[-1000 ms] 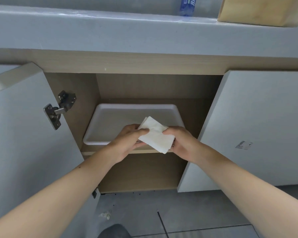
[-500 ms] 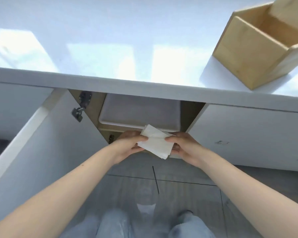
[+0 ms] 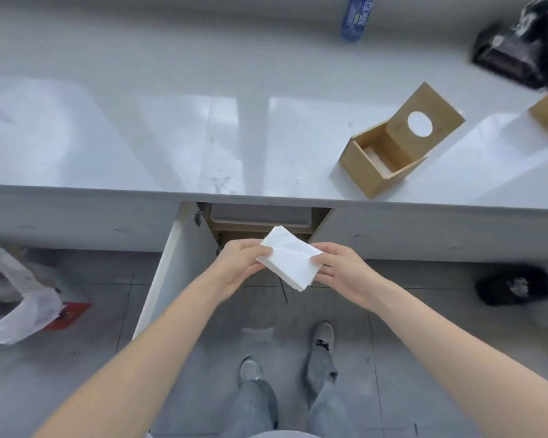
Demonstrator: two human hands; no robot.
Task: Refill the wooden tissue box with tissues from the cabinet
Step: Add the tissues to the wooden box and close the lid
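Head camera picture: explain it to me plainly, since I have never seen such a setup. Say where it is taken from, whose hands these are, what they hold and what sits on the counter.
There is no machine here. A person wears a wide-angle camera on the head, looking down past their own arms to their shoes. The left hand and right hand together hold a stack of white tissues in front of an open cabinet. Above it on the white counter stands the wooden tissue box, its lid with a round hole tipped open. At the counter's far edge are a blue bottle and a blurred black object.
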